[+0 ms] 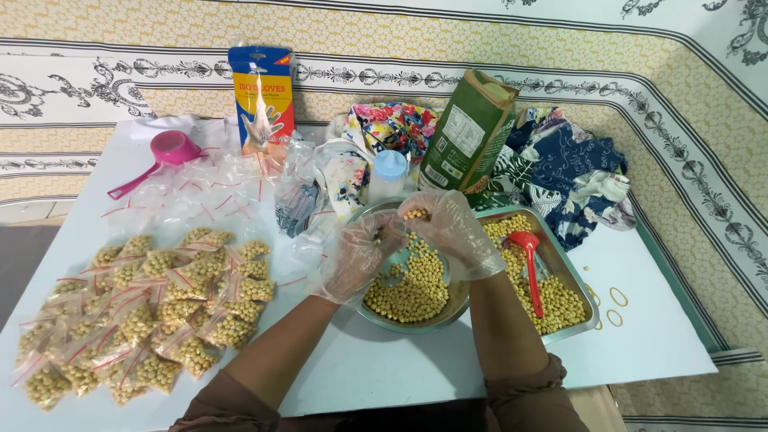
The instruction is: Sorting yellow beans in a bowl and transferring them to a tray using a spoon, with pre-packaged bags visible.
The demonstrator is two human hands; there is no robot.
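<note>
Nearest the person, on the white worktop, a round steel bowl held a heap of soybeans. Both hands wore clear plastic gloves and met over the far side of the bowl. The left hand had its fingers curled around a small clear bag whose shape was hard to make out against the glove. The right hand pinched a few beans between thumb and fingers, closed on them just above the bowl's rim and touching the left hand.

Just right of the bowl, a rectangular steel tray carried more soybeans and a red spoon lying in them. To the left, well apart from the bowl, lay a spread of filled bags with red seal strips, reaching the worktop's left edge. Bare worktop lay open in front of the bowl and right of the tray, save for a few rubber bands.

Farther back lay empty bags, a pink scoop, a blue glove box, a white bottle with a blue cap, an opened green carton and patterned cloths.
</note>
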